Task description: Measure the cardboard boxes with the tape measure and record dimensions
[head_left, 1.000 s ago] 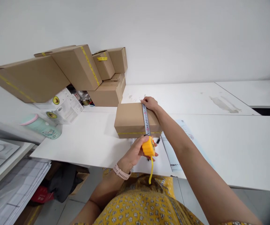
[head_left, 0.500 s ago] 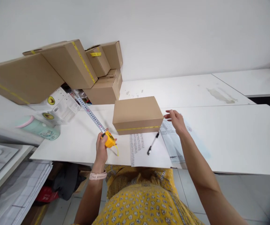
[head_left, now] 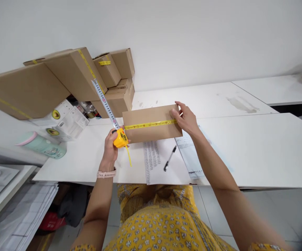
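A yellow tape measure (head_left: 120,138) is gripped in my left hand (head_left: 110,146), its numbered blade pulled out up and to the left, toward the stacked boxes. At the left end of a brown cardboard box (head_left: 151,134), that hand's fingertips are close to or against the cardboard. My right hand (head_left: 186,118) grips the box's right end, with the thumb on the face that carries yellow tape and the fingers over the far edge. Under and in front of the box lies a sheet of paper (head_left: 163,174) with rows of writing, and a pen (head_left: 170,158) rests on it.
Several cardboard boxes (head_left: 69,73) are stacked at the back left against the wall. Nearer are white boxes with avocado pictures (head_left: 69,122) and a mint green bottle (head_left: 44,146) lying on its side. A pale blue printed bag (head_left: 195,167) lies right of the paper.
My right hand has moved left and taken hold of the box's right end. The box has tipped so its taped face turns upward. My left hand with the tape measure has risen.
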{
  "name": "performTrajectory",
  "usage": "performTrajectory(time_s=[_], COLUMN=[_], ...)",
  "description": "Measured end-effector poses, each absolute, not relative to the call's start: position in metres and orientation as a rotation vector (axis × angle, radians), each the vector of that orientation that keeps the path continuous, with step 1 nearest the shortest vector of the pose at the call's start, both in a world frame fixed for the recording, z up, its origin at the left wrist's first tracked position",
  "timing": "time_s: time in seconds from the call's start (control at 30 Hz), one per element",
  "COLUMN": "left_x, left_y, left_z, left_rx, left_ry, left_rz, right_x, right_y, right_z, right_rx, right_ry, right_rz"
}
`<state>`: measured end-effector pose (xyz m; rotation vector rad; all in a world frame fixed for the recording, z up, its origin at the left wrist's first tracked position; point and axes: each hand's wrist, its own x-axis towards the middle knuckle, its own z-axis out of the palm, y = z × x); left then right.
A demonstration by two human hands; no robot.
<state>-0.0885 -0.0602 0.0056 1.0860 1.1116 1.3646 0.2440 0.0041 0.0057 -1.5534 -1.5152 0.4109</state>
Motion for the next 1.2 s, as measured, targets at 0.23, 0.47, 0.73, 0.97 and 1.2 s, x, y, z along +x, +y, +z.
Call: performTrajectory(time_s=[0.23, 0.47, 0.73, 0.97, 1.2], left_x=[-0.08, -0.023, 0.034, 0.035, 0.038], left_y=[-0.056, -0.107, -0.136, -0.137, -0.136], left_z=[0.013, -0.004, -0.042, -0.047, -0.055], left_rx=[1.097, 1.03, 0.851, 0.827, 0.841], left_ry=[1.058, 0.793, 0.721, 0.757, 0.794], left_rz=[1.506, 1.125, 0.916, 0.893, 0.873], right_x=[0.222, 0.218, 0.218, 0.218, 0.221], right_y=[0.051, 0.081, 0.073, 0.073, 0.077], right_z=[0.011, 0.012, 0.012, 0.012, 0.01], right_rx=[-1.538, -1.484, -1.506, -1.406, -1.336], right_ry=[-1.668, -1.89, -1.936, -2.029, -2.145], right_rz=[-0.004, -0.183, -0.266, -0.344, -0.378])
